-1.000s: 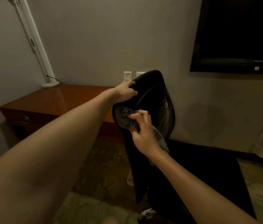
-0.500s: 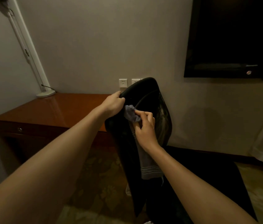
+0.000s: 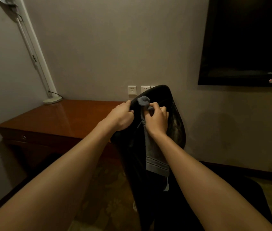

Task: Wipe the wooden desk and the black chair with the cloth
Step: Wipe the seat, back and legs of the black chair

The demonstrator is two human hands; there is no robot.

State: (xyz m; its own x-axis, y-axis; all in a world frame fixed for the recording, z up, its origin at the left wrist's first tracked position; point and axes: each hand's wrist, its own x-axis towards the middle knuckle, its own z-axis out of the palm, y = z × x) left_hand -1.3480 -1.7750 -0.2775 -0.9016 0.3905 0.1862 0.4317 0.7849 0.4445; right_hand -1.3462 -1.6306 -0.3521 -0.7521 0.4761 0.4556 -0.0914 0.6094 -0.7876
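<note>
The black chair [image 3: 176, 124] stands in front of me with its backrest edge-on, just right of the wooden desk [image 3: 68, 117]. My left hand [image 3: 121, 116] grips the left edge of the backrest near its top. My right hand [image 3: 157, 120] is closed on a grey cloth [image 3: 155, 159], pressing a bunched end of it against the upper backrest. The rest of the cloth hangs down along the chair, ending in a striped hem. The chair's seat is dark and hard to make out below.
A white lamp base [image 3: 52, 100] with a slanted arm sits at the desk's back left corner. Two white wall sockets [image 3: 138, 90] are behind the chair. A dark TV [image 3: 247, 40] hangs at upper right. Patterned carpet [image 3: 108, 194] lies below.
My right hand has slid the cloth up the backrest, from its middle to near its top. My left hand has shifted its grip slightly down the chair's left edge.
</note>
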